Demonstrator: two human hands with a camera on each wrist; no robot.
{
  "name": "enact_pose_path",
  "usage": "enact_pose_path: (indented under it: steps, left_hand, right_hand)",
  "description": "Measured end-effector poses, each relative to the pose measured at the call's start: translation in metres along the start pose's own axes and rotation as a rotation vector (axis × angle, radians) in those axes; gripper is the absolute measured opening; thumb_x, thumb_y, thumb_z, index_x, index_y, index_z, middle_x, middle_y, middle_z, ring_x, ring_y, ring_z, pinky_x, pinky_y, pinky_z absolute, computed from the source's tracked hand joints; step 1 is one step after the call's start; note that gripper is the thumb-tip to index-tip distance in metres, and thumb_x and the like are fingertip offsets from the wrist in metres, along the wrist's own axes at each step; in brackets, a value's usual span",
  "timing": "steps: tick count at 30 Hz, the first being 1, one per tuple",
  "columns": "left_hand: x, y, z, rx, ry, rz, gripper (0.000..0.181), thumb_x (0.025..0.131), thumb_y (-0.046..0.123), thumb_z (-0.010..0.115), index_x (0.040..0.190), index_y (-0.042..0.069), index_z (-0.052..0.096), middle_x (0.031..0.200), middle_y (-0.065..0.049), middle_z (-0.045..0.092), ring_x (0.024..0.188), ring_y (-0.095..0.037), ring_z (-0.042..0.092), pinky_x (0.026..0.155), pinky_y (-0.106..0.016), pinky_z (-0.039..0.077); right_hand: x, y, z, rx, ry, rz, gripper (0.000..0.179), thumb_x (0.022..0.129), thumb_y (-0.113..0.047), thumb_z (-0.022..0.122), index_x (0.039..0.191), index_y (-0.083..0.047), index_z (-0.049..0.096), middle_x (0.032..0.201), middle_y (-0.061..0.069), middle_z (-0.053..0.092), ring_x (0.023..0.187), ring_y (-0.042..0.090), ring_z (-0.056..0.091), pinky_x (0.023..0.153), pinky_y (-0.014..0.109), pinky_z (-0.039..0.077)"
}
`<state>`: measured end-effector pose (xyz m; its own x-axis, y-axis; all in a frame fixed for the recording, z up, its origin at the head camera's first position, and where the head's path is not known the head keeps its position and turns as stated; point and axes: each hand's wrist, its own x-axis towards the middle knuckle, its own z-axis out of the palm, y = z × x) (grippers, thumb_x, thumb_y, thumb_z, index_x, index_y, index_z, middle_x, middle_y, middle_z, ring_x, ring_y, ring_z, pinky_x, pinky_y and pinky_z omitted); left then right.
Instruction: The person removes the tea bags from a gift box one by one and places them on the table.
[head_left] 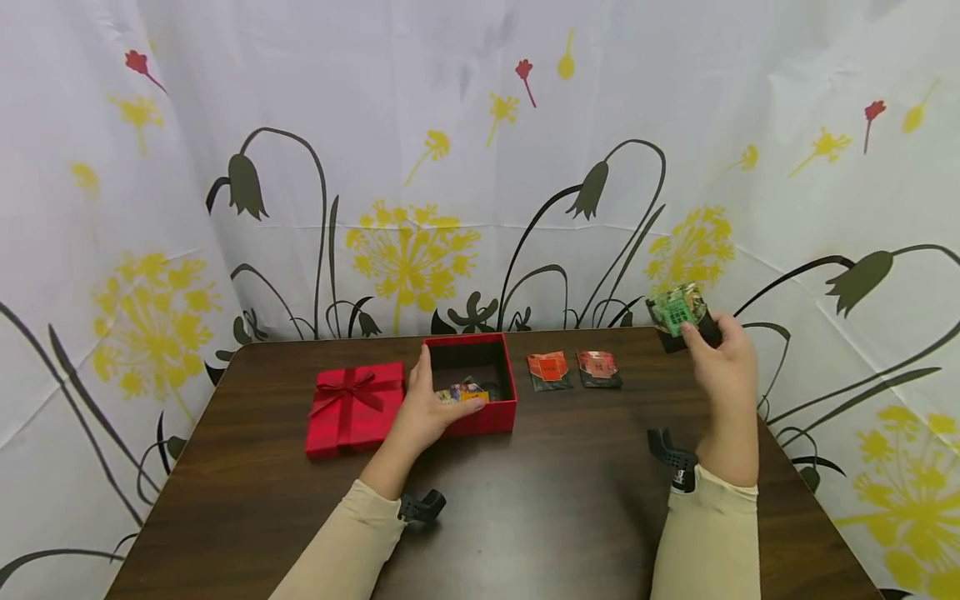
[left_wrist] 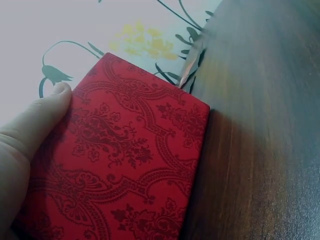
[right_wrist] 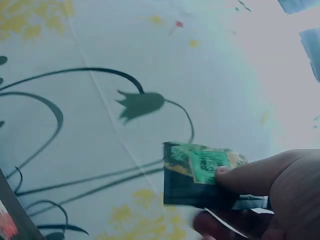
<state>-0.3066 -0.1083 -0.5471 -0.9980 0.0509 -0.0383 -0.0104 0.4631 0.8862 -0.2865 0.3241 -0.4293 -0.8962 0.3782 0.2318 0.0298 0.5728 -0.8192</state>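
Note:
An open-topped red box [head_left: 480, 421] with a dark inside stands near the far table edge. My left hand [head_left: 431, 411] holds it at the near left corner, thumb along the front rim. The left wrist view shows the thumb at the edge of its patterned red wall [left_wrist: 120, 150]. Inside lie colourful small packets [head_left: 465, 392], partly covered by the hand. Raised at the far right, my right hand [head_left: 722, 354] pinches a dark packet with a green label [head_left: 675, 312] between thumb and fingers. The right wrist view shows this packet [right_wrist: 182, 187] held clear of the table.
A red lid with a ribbon bow [head_left: 356, 408] lies left of the box. To its right, an orange-labelled packet [head_left: 550, 368] and a red-labelled packet [head_left: 598, 368] lie side by side on the dark wooden table [head_left: 540, 500]. A flower-print curtain [head_left: 480, 167] hangs behind.

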Motion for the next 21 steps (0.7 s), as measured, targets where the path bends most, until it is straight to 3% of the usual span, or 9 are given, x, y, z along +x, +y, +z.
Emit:
enact_pose_path:
  steps: [3, 6, 8, 11, 17, 21]
  left_hand:
    - [-0.001, -0.001, 0.001, 0.005, -0.002, 0.0, 0.148, 0.076, 0.059, 0.096, 0.177, 0.027, -0.008, 0.182, -0.015, 0.011, 0.164, -0.043, 0.025, 0.126, -0.07, 0.035]
    - [0.0, -0.002, 0.001, 0.012, -0.002, -0.002, 0.147, 0.077, 0.058, 0.095, 0.177, 0.028, -0.008, 0.182, -0.015, 0.01, 0.163, -0.044, 0.026, 0.126, -0.07, 0.036]
    - [0.001, -0.001, 0.0, 0.015, -0.002, -0.004, 0.147, 0.077, 0.058, 0.095, 0.176, 0.029, -0.009, 0.182, -0.015, 0.01, 0.163, -0.044, 0.027, 0.126, -0.07, 0.036]
    - [0.002, -0.001, -0.001, 0.013, -0.004, -0.01, 0.146, 0.078, 0.057, 0.096, 0.176, 0.03, -0.009, 0.182, -0.015, 0.01, 0.163, -0.044, 0.026, 0.126, -0.07, 0.035]
    - [0.002, -0.002, -0.001, -0.002, -0.014, -0.012, 0.147, 0.077, 0.057, 0.096, 0.176, 0.029, -0.01, 0.183, -0.016, 0.008, 0.164, -0.044, 0.023, 0.127, -0.07, 0.034]
    - [0.002, -0.002, 0.001, -0.002, -0.014, -0.01, 0.148, 0.077, 0.058, 0.096, 0.176, 0.029, -0.009, 0.183, -0.016, 0.009, 0.164, -0.044, 0.024, 0.127, -0.07, 0.034]
  right_hand:
    - [0.002, 0.008, -0.008, 0.158, -0.017, 0.05, 0.029, 0.11, -0.038, 0.066, 0.117, -0.011, 0.058, 0.1, -0.01, 0.064, 0.068, -0.003, 0.072, 0.062, 0.022, 0.061]
    - [0.004, 0.015, -0.009, 0.354, -0.011, 0.095, 0.019, 0.109, -0.027, 0.069, 0.118, -0.018, 0.056, 0.108, -0.009, 0.064, 0.068, 0.002, 0.078, 0.06, 0.026, 0.064]
    - [0.006, 0.019, -0.01, 0.416, 0.009, 0.111, 0.019, 0.107, -0.019, 0.071, 0.118, -0.018, 0.055, 0.111, -0.009, 0.064, 0.068, 0.004, 0.078, 0.058, 0.026, 0.063]
    - [0.01, 0.028, -0.008, 0.423, 0.005, 0.124, 0.02, 0.105, -0.01, 0.072, 0.118, -0.013, 0.056, 0.111, -0.01, 0.064, 0.069, 0.002, 0.077, 0.058, 0.025, 0.063]
    - [0.019, 0.051, 0.004, 0.265, -0.042, 0.13, 0.03, 0.107, -0.018, 0.071, 0.125, 0.0, 0.054, 0.111, -0.006, 0.063, 0.07, -0.002, 0.074, 0.062, 0.026, 0.065]
    - [0.025, 0.065, 0.019, 0.324, -0.047, 0.201, 0.049, 0.106, -0.016, 0.071, 0.141, 0.002, 0.042, 0.115, 0.003, 0.06, 0.065, 0.0, 0.072, 0.058, 0.025, 0.063]
